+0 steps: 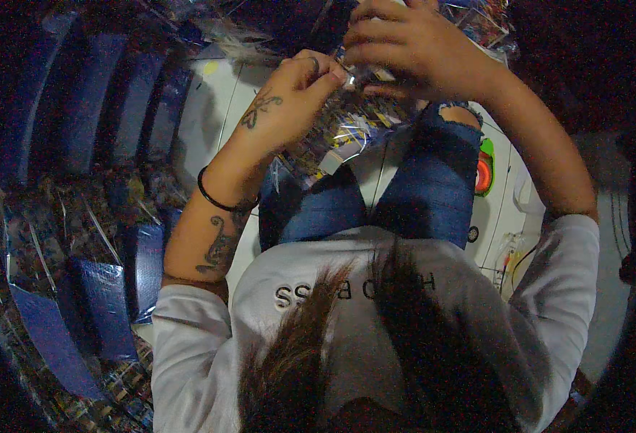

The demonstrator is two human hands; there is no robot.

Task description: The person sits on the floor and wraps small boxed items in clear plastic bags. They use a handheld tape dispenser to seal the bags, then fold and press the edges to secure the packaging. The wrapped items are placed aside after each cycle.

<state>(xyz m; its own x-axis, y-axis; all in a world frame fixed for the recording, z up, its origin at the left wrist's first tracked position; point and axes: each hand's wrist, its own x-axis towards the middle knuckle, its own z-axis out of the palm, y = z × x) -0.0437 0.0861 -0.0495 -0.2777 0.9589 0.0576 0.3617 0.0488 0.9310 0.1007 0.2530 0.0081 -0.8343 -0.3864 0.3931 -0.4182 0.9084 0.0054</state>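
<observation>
Over white tiles (220, 90), the hands' (289, 97) (422, 54) clear packet (357, 130) slants lower-left.

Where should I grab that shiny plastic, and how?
Probably pinch the plastic at its far part, coming from the left, like the left grip: it looks gathered there, while the nearer part spreads wider and crinkled.

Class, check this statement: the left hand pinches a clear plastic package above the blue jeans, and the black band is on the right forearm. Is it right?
Not quite: the head view shows the black band on the left forearm. The left hand does pinch a clear plastic package above the blue jeans.
</observation>
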